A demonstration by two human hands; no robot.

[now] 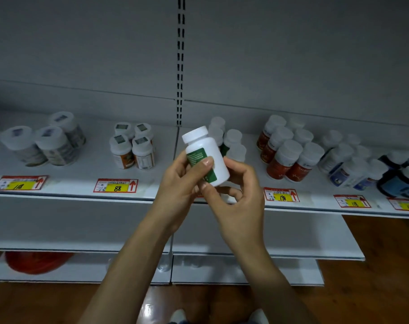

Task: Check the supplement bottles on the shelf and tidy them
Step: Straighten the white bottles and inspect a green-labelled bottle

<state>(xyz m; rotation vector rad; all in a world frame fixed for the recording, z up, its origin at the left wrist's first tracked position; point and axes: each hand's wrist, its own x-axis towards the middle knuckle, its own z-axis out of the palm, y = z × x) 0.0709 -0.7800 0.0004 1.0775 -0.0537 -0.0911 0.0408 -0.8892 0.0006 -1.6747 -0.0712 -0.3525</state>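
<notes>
A white supplement bottle with a green label point(211, 150) is held up in front of the white shelf point(82, 169), tilted with its cap to the upper left. My left hand point(182, 183) grips it from the left, thumb across the label. My right hand point(236, 185) holds its base and right side. Behind the bottle stand several matching green-label bottles point(231, 141). Groups of white-capped bottles line the shelf: large grey-label ones point(51, 143) at the left, orange-label ones point(131, 148), red-label ones point(287, 153) and blue-label ones point(353, 167) to the right.
Yellow and red price tags point(116, 185) run along the shelf's front edge. A slotted upright point(180, 61) divides the back panel. Lower shelves point(245, 239) sit below, with a red object point(37, 261) under the left one. Brown floor point(374, 253) lies at the right.
</notes>
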